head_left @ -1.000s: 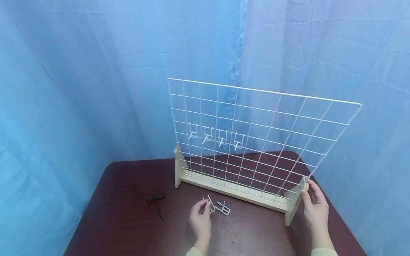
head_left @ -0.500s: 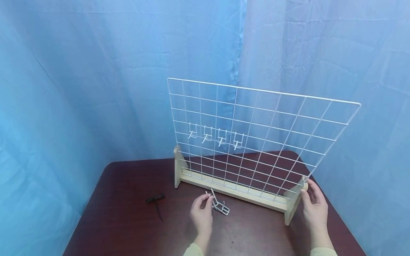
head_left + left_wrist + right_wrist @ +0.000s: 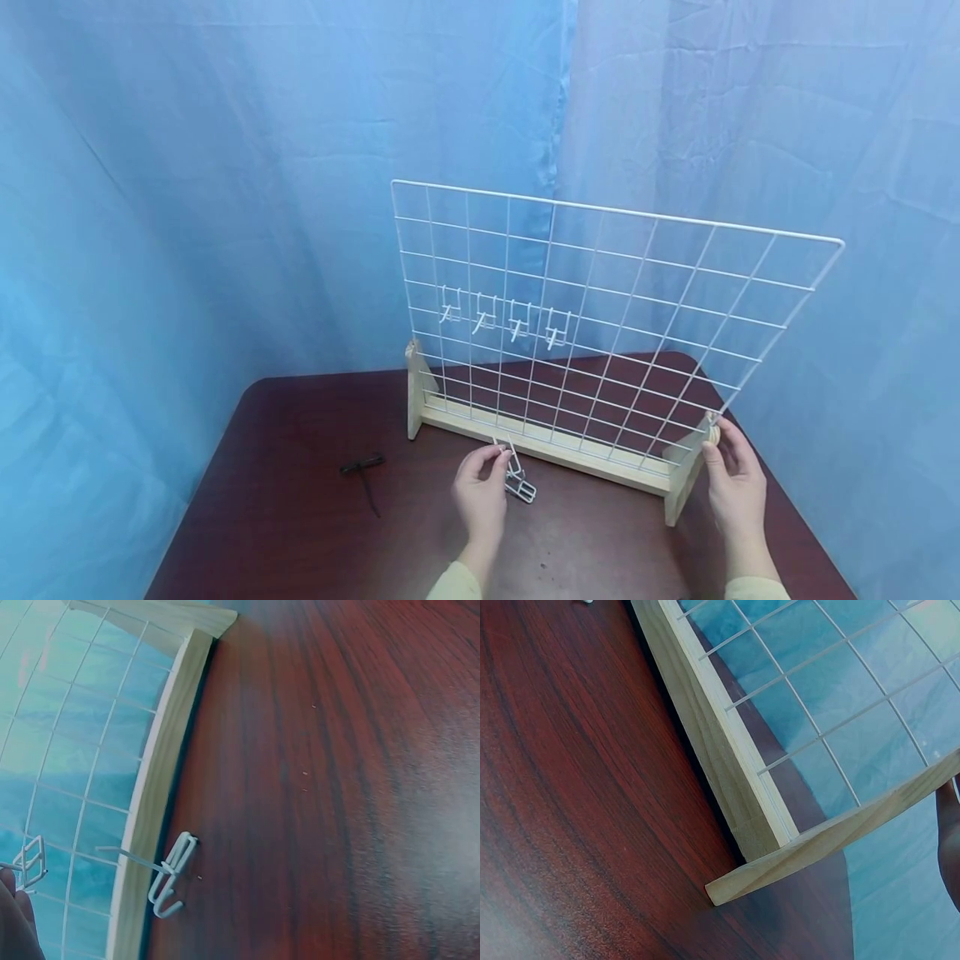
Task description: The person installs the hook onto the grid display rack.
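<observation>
Between thumb and fingertips my left hand (image 3: 482,492) pinches a white wire hook (image 3: 31,864), lifted in front of the stand's base. A second wire hook (image 3: 172,871) lies on the table just beyond that hand. At the right, my right hand (image 3: 738,492) grips the upper part of the wooden end piece (image 3: 832,836) of the stand, thumb on the near side. The white wire grid (image 3: 555,202) stands upright in this wooden base. Several matching hooks (image 3: 553,337) hang in a row on its left half.
A thin black T-shaped item (image 3: 362,464) lies on the dark red-brown table (image 3: 300,533), left of the stand. Blue curtains (image 3: 262,167) hang behind and at both sides. The stand's left end piece (image 3: 414,392) sits towards the back.
My left hand has moved slightly right and away from me with its hook, which now overlaps the hook on the table. My right hand has stayed at the end piece.
</observation>
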A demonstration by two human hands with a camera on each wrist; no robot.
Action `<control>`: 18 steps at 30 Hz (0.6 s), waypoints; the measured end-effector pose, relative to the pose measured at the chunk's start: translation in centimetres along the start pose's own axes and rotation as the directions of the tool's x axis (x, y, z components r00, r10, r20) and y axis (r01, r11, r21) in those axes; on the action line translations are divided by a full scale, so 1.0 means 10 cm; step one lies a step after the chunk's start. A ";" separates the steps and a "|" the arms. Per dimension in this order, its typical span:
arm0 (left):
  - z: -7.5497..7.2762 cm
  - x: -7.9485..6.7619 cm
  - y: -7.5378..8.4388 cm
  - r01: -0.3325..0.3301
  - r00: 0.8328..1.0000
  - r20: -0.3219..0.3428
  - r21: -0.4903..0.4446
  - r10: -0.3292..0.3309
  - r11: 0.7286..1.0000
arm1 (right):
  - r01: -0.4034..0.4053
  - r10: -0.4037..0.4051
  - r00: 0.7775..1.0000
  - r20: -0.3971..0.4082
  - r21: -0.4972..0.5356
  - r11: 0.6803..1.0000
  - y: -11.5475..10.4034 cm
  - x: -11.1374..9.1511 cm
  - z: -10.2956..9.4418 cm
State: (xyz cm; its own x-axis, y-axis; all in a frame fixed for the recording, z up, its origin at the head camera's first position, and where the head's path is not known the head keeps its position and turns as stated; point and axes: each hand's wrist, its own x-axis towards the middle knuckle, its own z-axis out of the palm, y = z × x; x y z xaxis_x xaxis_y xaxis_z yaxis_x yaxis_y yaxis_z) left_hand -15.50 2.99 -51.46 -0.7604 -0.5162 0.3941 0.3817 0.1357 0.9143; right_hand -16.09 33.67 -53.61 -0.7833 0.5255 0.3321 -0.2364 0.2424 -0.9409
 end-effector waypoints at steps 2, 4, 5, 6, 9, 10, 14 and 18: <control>0.02 0.01 0.04 -0.013 1.000 0.007 -0.002 0.013 1.000 | -0.001 0.001 1.000 0.001 -0.002 1.000 0.00 0.00 0.00; 0.05 0.01 0.07 -0.025 1.000 0.016 -0.005 0.025 1.000 | -0.001 0.001 1.000 0.003 -0.013 1.000 0.00 -0.01 0.00; 0.06 0.02 0.09 -0.032 0.999 0.021 -0.005 0.032 0.999 | -0.001 0.001 1.000 0.004 -0.011 1.000 0.01 -0.01 0.00; 0.07 0.02 0.11 -0.040 0.999 0.028 -0.007 0.040 0.999 | -0.001 0.001 1.000 0.004 -0.012 1.000 0.01 -0.01 0.00; 0.10 0.03 0.16 -0.059 0.997 0.048 -0.024 0.060 0.998 | 0.005 -0.005 1.000 0.002 -0.022 1.000 0.01 -0.01 0.00; 0.11 0.03 0.18 -0.064 0.996 0.053 -0.030 0.066 0.997 | 0.007 -0.007 1.000 0.002 -0.023 1.000 0.01 -0.01 0.00; 0.15 0.04 0.24 -0.070 0.994 0.078 -0.054 0.074 0.996 | 0.017 -0.016 1.000 0.007 -0.016 1.000 0.01 -0.01 -0.01; 0.18 0.07 0.30 -0.072 0.990 0.112 -0.094 0.082 0.993 | 0.018 -0.018 1.000 0.009 -0.026 1.000 0.01 -0.01 -0.01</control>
State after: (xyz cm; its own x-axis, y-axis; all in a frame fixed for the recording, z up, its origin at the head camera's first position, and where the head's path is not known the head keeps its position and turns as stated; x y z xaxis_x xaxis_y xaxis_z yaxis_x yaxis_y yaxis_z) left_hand -15.86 4.58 -48.26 -0.7802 -0.4055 0.4762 0.4833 0.0923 0.8706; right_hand -15.93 33.72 -53.78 -0.7843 0.5135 0.3481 -0.2355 0.2727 -0.9328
